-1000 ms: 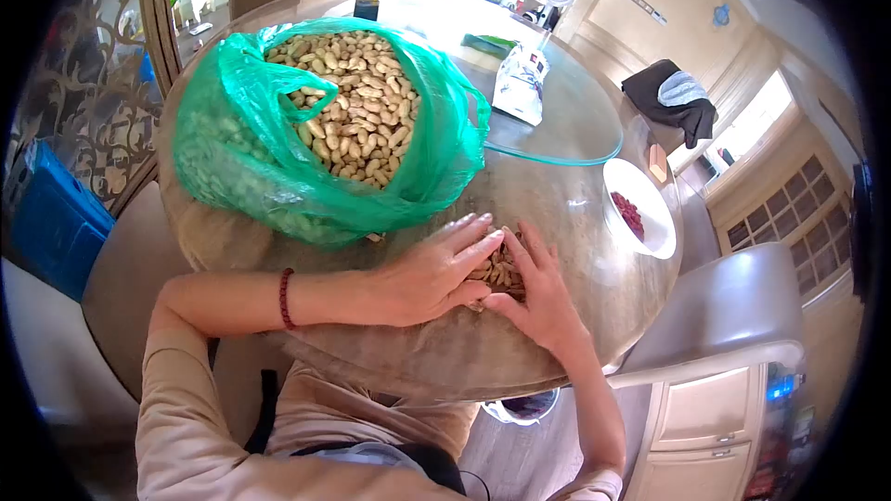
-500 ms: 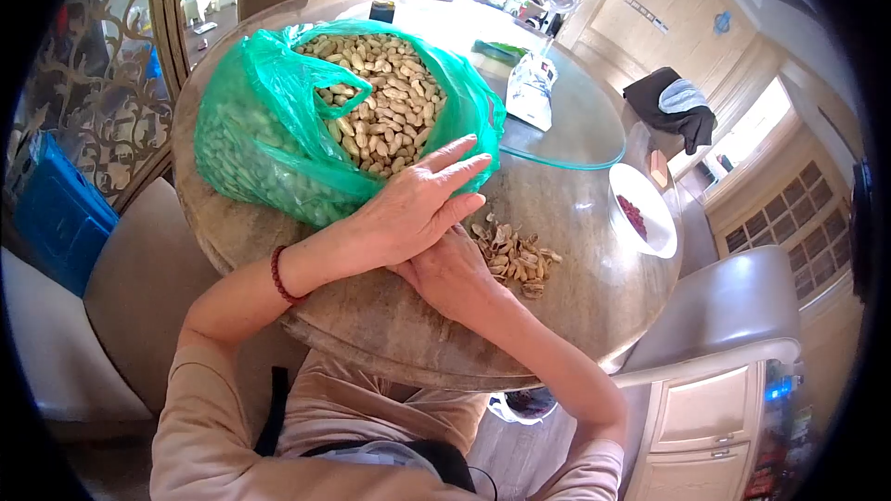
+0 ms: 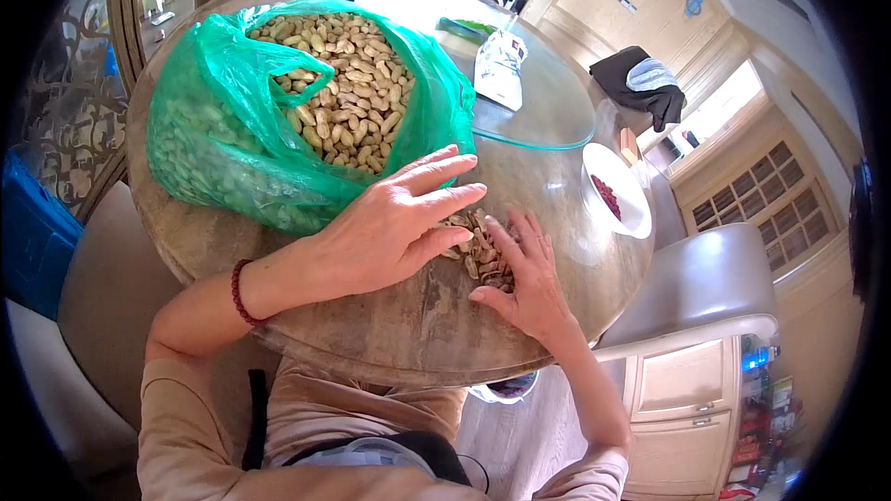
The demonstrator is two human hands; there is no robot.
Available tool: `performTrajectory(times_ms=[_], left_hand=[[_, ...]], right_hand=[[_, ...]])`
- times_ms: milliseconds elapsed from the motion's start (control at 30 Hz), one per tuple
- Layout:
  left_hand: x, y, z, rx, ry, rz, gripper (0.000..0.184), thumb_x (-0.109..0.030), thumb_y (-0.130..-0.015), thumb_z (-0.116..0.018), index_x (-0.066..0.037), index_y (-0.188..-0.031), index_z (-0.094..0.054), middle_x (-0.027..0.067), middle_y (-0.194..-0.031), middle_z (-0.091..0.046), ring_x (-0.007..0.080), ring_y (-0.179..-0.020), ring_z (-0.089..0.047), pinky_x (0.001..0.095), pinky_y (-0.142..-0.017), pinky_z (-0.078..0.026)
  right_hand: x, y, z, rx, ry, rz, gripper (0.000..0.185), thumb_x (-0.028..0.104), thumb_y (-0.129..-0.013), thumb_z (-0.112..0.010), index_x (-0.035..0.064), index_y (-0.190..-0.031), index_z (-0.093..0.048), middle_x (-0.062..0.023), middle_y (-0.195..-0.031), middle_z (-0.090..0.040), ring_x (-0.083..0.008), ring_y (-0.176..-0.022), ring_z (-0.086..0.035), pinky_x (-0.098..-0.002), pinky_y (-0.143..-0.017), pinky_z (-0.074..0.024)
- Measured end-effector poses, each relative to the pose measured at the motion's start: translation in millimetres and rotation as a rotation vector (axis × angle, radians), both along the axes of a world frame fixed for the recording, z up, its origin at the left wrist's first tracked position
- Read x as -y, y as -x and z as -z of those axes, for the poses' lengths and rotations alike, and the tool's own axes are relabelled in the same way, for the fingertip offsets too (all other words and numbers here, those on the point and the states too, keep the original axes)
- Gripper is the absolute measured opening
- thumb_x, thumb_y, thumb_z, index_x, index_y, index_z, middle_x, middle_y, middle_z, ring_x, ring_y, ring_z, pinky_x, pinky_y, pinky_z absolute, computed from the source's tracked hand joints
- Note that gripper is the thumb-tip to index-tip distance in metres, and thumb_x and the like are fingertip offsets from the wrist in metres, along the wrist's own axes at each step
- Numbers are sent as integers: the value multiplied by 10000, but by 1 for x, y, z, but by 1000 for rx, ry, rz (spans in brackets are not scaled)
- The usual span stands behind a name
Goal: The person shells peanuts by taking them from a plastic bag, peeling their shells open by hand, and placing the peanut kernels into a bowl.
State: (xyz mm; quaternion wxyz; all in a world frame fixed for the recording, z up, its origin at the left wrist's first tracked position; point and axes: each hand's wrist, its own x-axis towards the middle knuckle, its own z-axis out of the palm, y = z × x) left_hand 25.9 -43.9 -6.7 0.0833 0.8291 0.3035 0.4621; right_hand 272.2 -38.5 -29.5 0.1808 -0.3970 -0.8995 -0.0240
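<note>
My left hand (image 3: 390, 218), fingers stretched and spread, hovers or rests in front of the green plastic bag (image 3: 223, 162) and holds nothing. The bag's mouth is wide, showing many unshelled peanuts (image 3: 357, 83). Beside it, my right hand (image 3: 531, 283) lies over the right part of a small heap of peanut shells (image 3: 483, 255), fingers apart, partly covering them. Whether the left thumb touches the shells I cannot tell.
A white bowl (image 3: 636, 204) with red peanut kernels (image 3: 606, 197) stands at the right of the round table (image 3: 399, 334). Behind are a glass turntable (image 3: 557, 121) and a white packet (image 3: 501, 70). A grey chair (image 3: 696, 278) stands at right; a bin (image 3: 506, 391) is below the edge.
My right hand has come out from beneath my left and moved right onto the shells, its fingers spreading. The view has shifted, so the table sits further left.
</note>
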Motion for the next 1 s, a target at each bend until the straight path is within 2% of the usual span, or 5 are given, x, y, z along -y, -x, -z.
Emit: performTrajectory(times_ms=[300,567,800,933,1000], left_hand=[[-2,-2,4,-12,-75,41,374,-120,-820,-654,-28,-1175,-578,180,-1251,-535,360,-1199,-484,430,-960,-436],[-1,-4,5,-31,-27,47,376,-75,-778,-684,-33,-1142,-600,160,-1212,-565,339,-1156,-524,408,-933,-462],[0,-9,8,-73,-36,54,365,-63,-774,-684,-42,-1129,-605,135,-1161,-596,315,-1112,-558,402,-918,-474],[2,-13,9,-123,-85,61,358,-47,-762,-691,-35,-1111,-612,130,-1125,-613,308,-1082,-574,404,-912,-481],[2,-14,9,-149,-112,77,351,-41,-756,-694,-32,-1099,-618,129,-1115,-618,306,-1074,-579,404,-910,-483]], right_hand=[[-16,33,10,-31,-25,9,775,598,-666,-685,160,-1285,-523,-224,-1317,-431,-412,-1253,-356,-573,-947,-312],[-25,32,22,-239,-151,-62,182,207,-751,-682,81,-872,-633,-95,-929,-583,-277,-870,-554,-399,-721,-454],[-31,20,17,-93,-216,33,106,149,-761,-664,75,-819,-616,-95,-802,-591,-285,-688,-579,-384,-572,-483],[-60,-14,26,-702,31,43,101,146,-816,-642,47,-819,-624,-75,-702,-611,-155,-511,-552,-296,-492,-457],[-57,-37,5,-1112,465,150,130,171,-848,-621,42,-832,-630,-39,-720,-617,-71,-536,-530,-228,-440,-409]])
